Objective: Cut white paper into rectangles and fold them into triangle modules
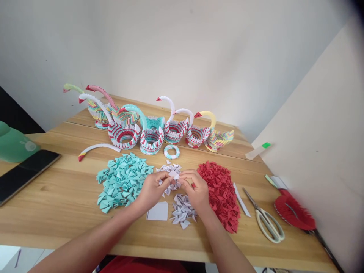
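Observation:
A small white paper piece (174,174) is pinched between my left hand (153,187) and my right hand (196,189). Both hands are closed at the fingertips, above a pile of white folded pieces (167,168). Below them lie a stack of white paper sheets (158,211) and a second pile of pale folded triangles (182,210). Teal folded triangles (125,182) are heaped beside my left hand. To the right of my right hand is a large heap of red triangles (222,193).
Several paper swans (152,140) stand along the back, with a paper ring (171,152) and a loose white neck (99,146) before them. Scissors (267,223) and a red paper piece (294,210) lie right; a phone (27,172) and green object (17,144) are left.

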Demonstrator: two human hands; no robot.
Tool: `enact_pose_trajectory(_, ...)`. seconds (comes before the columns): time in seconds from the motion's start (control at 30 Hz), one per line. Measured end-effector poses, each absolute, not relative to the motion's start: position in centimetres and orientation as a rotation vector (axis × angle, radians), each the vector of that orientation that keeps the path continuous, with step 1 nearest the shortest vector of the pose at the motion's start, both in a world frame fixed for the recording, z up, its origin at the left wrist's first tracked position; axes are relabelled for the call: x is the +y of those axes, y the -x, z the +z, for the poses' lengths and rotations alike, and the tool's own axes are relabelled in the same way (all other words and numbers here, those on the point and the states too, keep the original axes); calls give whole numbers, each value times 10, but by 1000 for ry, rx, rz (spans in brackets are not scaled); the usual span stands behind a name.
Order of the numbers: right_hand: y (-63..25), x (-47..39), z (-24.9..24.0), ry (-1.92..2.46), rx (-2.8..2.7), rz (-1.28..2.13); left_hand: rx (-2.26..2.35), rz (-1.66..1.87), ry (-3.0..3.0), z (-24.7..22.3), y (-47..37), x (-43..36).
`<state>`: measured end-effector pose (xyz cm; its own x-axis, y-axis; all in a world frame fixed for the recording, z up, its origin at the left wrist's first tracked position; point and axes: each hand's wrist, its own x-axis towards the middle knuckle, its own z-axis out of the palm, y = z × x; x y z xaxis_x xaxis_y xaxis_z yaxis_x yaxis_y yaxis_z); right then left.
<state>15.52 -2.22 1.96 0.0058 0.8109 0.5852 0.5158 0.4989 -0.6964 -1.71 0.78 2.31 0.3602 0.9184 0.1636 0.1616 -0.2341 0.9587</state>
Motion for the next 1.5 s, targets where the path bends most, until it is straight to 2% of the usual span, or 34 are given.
enact_pose_trajectory(0.2, -155, -23, 15, 1262, -1449, 660, 964, 979, -1730, 25, 16, 7)
enact_pose_trajectory(0.47, -154, -22, 13, 1270, -1295, 842, 940, 938, -1696, 24, 16, 5)
enact_pose_trajectory(1.17, -147, -23, 5, 1251, -1294, 762, 814, 895, -1253, 18, 7, 9)
enact_pose_trajectory(1.37, -147, -23, 2, 1229, -1338, 878, 787, 933, -1161, 19, 9, 11)
enact_pose_trajectory(1.5, -151, -23, 6, 1222, -1428, 974, 834, 931, -1332, 20, 12, 13)
